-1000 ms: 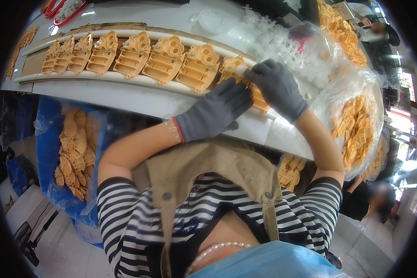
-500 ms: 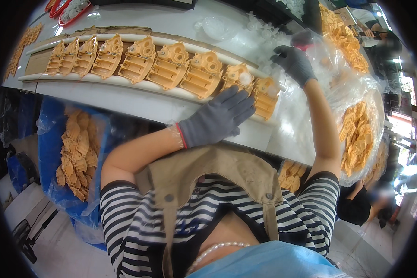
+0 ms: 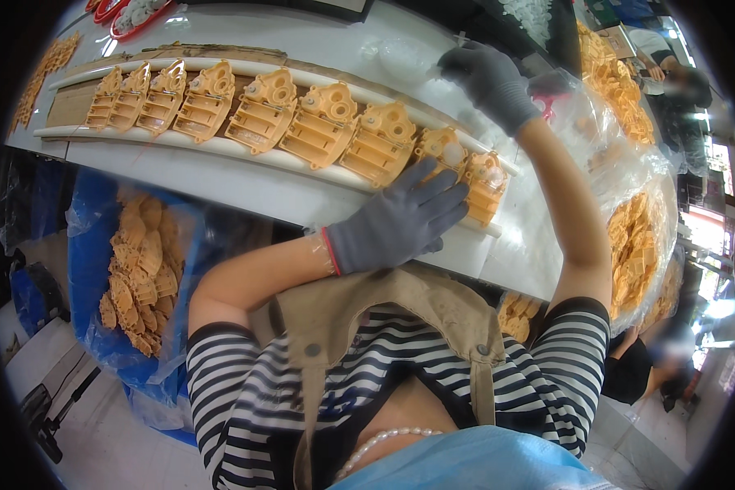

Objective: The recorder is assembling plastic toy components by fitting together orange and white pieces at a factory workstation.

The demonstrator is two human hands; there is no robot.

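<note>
A row of orange plastic housings (image 3: 317, 126) lies along two white rails (image 3: 220, 140). My left hand (image 3: 400, 216), in a grey glove, is open, its fingers stretched flat over the lower part of a housing (image 3: 443, 149) near the row's right end. That housing carries a round translucent white piece. The last housing (image 3: 486, 188) lies just right of my fingertips. Beyond the rails my right hand (image 3: 490, 86), also gloved, has its fingers curled together. A small white piece (image 3: 462, 38) shows at its fingertips; whether the fingers grip it is hard to see.
Clear plastic bags (image 3: 580, 155) and piles of orange parts (image 3: 635, 245) stand at the right. A blue-lined bin (image 3: 90, 245) of orange parts sits at the lower left. Red baskets (image 3: 131, 20) are at the far left. Another person (image 3: 670, 73) is at the right edge.
My right hand has moved left and away from me, its fingers now curled more tightly. My left hand stays on the same housing; the whole view has shifted slightly.
</note>
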